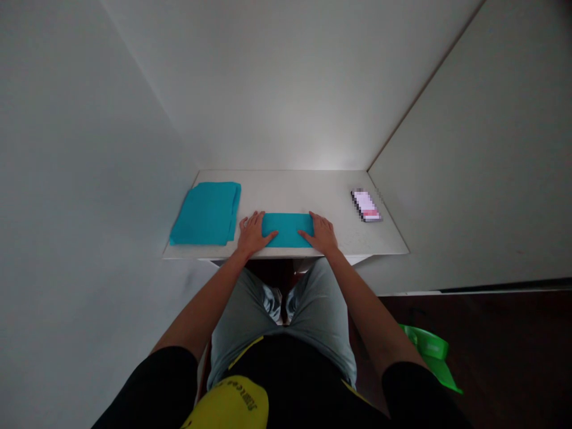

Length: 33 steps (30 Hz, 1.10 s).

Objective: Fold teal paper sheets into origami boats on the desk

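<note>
A blue rectangle of what looks like folded paper (288, 230) lies flat near the front edge of the white table. At its left end rests my left hand (254, 233), fingers stretched out and thumb over the paper. My right hand (322, 233) lies on the opposite end in the same way, its thumb pointing inward. Both palms are down and the fingers are apart. To the left of my left hand lies a stack of larger blue sheets (203, 214), slightly out of line with one another.
A phone (366, 205) with a blurred screen lies at the right of the table (295, 185). White walls (286, 89) border the table at the back and both sides. A bright green plastic object (429, 345) is on the dark floor at lower right.
</note>
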Tool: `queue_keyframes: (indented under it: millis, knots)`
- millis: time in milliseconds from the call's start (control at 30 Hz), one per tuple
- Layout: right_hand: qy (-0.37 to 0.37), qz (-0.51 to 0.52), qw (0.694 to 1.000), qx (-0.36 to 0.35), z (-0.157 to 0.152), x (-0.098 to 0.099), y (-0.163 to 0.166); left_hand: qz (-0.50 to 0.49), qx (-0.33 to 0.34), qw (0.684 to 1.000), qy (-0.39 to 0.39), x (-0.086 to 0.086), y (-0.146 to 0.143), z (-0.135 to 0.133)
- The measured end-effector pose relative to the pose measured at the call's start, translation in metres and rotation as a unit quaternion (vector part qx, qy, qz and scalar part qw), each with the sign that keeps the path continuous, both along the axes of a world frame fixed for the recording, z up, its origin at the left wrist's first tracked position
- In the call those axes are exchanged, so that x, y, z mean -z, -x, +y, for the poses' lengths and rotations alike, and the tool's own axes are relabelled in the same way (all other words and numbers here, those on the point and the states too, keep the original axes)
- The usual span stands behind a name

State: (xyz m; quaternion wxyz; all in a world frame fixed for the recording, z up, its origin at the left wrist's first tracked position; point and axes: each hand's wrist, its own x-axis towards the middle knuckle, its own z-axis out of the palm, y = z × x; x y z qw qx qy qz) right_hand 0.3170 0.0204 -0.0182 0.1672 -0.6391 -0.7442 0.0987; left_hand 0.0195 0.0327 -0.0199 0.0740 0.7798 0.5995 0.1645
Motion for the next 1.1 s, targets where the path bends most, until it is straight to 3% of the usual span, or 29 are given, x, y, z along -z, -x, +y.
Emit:
queue_keyframes:
  millis: [200, 467, 633, 767, 967, 1100]
  knots:
    - [0.004, 0.016, 1.000, 0.003, 0.001, 0.003, -0.001, -0.069, 0.057, 0.996, 0.004, 0.002, -0.001, 0.002]
    - [0.002, 0.003, 1.000, 0.000, -0.001, -0.001, -0.001, -0.166, 0.080, 0.982, -0.042, 0.014, -0.017, -0.002]
    - [0.001, 0.011, 1.000, 0.002, -0.002, -0.003, 0.001, -0.107, 0.162, 0.980, 0.033, 0.011, -0.018, -0.005]
    - [0.003, -0.001, 1.000, -0.003, -0.002, -0.003, 0.002, -0.012, 0.210, 0.977, 0.018, 0.009, -0.024, -0.016]
    - [0.003, -0.006, 0.999, -0.036, -0.002, -0.006, 0.000, 0.050, 0.209, 0.977, -0.005, 0.006, -0.032, -0.028]
    - [0.000, -0.034, 0.997, -0.069, 0.002, -0.011, 0.018, 0.055, 0.215, 0.975, -0.002, 0.004, -0.033, -0.026]
